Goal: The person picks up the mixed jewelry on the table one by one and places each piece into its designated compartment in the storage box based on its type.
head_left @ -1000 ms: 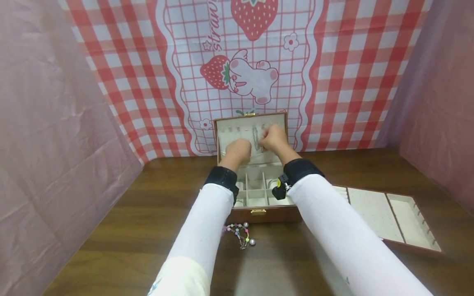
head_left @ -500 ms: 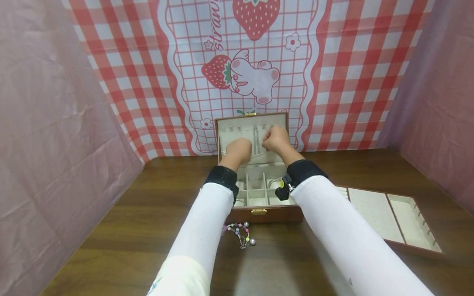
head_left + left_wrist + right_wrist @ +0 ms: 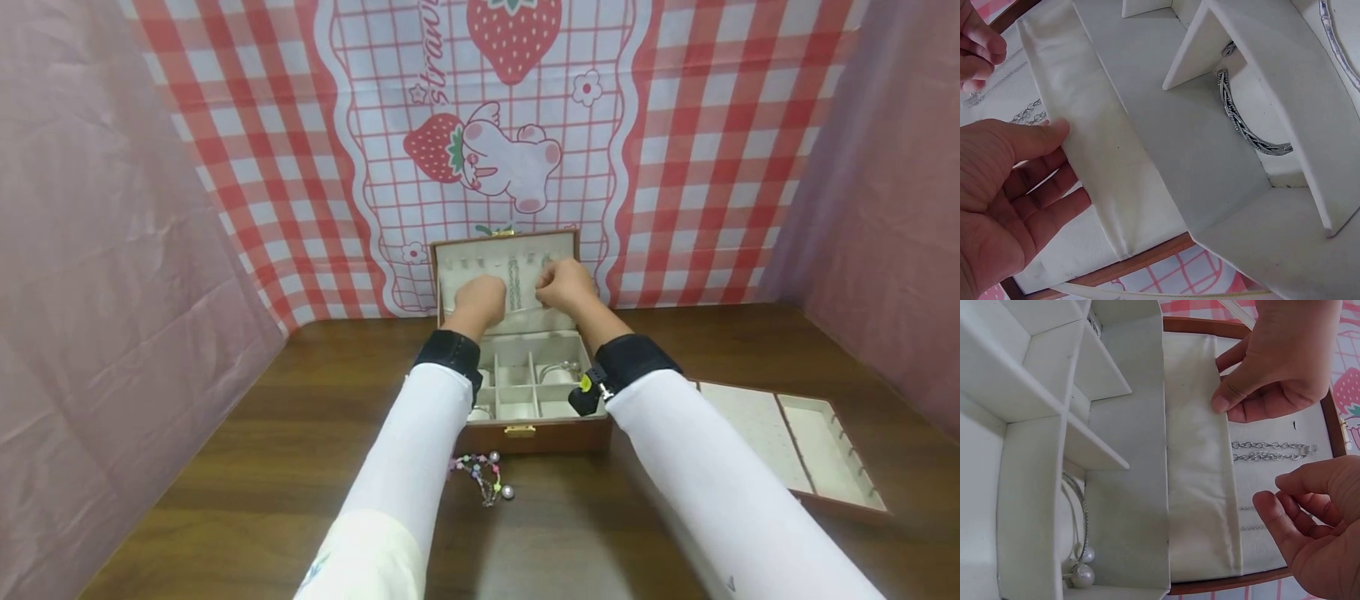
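In the head view a brown jewelry box [image 3: 558,435] stands with its lid raised, a cream fabric pocket [image 3: 1197,469] across the lid lining. My left hand [image 3: 1016,194] pinches the pocket's upper edge, thumb on the front and fingers behind it. A thick silver chain [image 3: 1266,451] hangs from a lid hook and runs into the pocket. Beside it my right hand [image 3: 1316,519] is held over the lining, thumb and forefinger apart. Two strands of a thinner chain [image 3: 1250,528] pass behind those fingers into the pocket.
Compartments in the box hold a braided silver bangle [image 3: 1244,128] and a pearl-ended bracelet [image 3: 1083,575]. A colorful beaded bracelet [image 3: 491,479] lies on the wooden table [image 3: 300,467] in front. To the right is a shallow divided tray [image 3: 828,442]; a checked cloth [image 3: 690,150] hangs behind.
My right hand has drawn a little to the right, away from the thick chain, which hangs straighter. The left hand stays at the pocket edge.
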`<state>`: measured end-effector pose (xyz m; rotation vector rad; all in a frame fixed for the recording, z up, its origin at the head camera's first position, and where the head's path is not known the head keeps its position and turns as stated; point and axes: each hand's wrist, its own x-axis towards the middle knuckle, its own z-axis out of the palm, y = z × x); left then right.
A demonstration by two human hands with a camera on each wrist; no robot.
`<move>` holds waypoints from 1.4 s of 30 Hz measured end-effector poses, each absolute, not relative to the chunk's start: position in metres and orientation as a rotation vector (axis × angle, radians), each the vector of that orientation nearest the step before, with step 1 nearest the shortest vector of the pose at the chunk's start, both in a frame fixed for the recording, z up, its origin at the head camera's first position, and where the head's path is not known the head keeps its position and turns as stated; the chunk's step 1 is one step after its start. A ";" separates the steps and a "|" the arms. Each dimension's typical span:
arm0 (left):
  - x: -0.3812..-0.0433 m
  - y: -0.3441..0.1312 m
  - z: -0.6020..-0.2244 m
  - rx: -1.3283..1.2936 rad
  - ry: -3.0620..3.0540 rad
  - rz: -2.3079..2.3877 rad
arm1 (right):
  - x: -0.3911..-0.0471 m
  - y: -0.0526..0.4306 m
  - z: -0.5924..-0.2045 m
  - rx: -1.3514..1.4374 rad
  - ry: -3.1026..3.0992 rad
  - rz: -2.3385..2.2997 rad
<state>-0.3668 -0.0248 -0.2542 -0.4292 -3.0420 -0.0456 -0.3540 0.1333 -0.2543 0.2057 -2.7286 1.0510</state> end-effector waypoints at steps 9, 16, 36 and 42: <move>-0.373 -0.018 -0.260 -0.342 -2.951 -0.022 | -0.349 0.138 -0.264 0.235 -2.749 1.026; -0.375 -0.021 -0.257 -0.272 -2.945 -0.064 | -0.347 0.141 -0.266 0.259 -2.733 1.107; -0.348 -0.038 -0.245 -0.530 -2.926 -0.325 | -0.328 0.158 -0.257 0.408 -2.739 1.074; -0.332 -0.042 -0.250 -0.651 -2.890 -0.291 | -0.316 0.161 -0.258 0.437 -2.734 1.073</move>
